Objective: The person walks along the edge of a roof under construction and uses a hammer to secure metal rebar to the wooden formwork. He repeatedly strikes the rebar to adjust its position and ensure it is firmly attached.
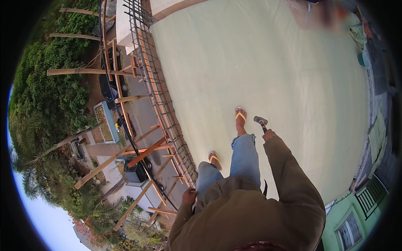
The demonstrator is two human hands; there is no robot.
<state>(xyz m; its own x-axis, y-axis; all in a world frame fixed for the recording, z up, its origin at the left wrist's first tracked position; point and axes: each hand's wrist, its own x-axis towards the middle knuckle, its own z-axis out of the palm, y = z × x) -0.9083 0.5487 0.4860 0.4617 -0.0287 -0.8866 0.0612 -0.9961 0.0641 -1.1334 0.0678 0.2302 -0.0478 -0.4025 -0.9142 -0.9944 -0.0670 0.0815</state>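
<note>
My right hand (269, 134) is wrapped round the handle of a hammer (260, 120). The hammer's greyish head points away from me, above the pale green sheet (268, 75) and just right of my forward foot. At my left side, my left hand (189, 196) hangs beside my thigh with its fingers curled in. Whatever it may hold is hidden. Close to that hand runs the near end of a long steel rebar cage (161, 106).
I stand on the sheet in yellow-strapped flip-flops. Beyond the rebar cage, wooden props (98, 171) stick out over a drop to a road with a parked vehicle (136, 172). A teal bucket (363, 60) stands far right; a green building (356, 224) is at lower right.
</note>
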